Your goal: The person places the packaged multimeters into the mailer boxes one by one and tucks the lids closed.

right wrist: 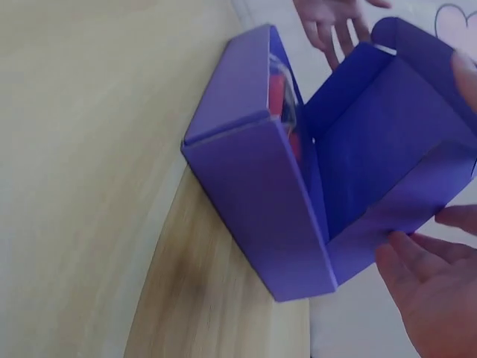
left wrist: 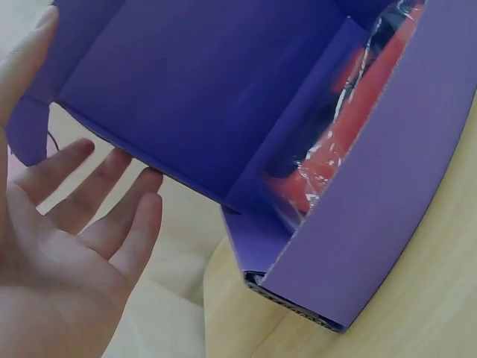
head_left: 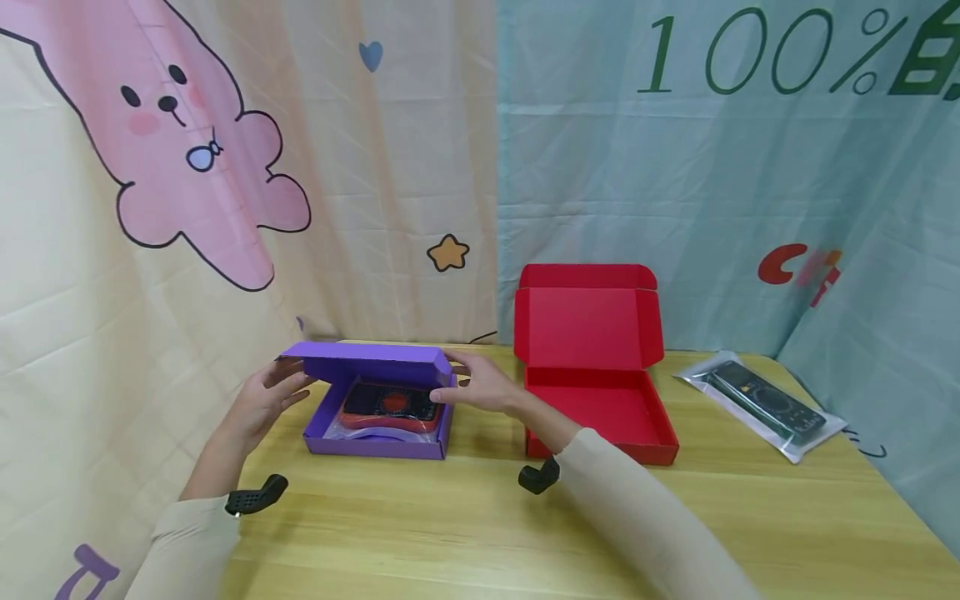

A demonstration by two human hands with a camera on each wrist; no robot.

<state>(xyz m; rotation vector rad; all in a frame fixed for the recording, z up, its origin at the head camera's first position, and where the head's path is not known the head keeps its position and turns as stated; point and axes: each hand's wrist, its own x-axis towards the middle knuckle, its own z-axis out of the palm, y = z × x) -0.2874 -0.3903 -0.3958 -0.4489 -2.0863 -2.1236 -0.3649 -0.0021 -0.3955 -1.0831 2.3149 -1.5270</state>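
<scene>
A purple cardboard box (head_left: 375,448) stands on the table with its lid (head_left: 363,352) partly raised. Inside lies a red-and-black multimeter (head_left: 392,405) in clear plastic wrap. My left hand (head_left: 258,402) is at the lid's left side; in the left wrist view its loosely extended fingers (left wrist: 104,201) lie along the side edge, the thumb up by the front flap. On the opposite side my right hand (head_left: 486,387) has its fingertips (right wrist: 399,250) against the lid's side flap, its thumb apart from them near the front flap.
Right of the purple box stands a red box (head_left: 592,417), its lid upright and nothing inside. Farther right, a dark multimeter in a clear bag (head_left: 765,400) lies on the wooden table (head_left: 420,517). Printed curtains (head_left: 405,167) hang behind and at both sides.
</scene>
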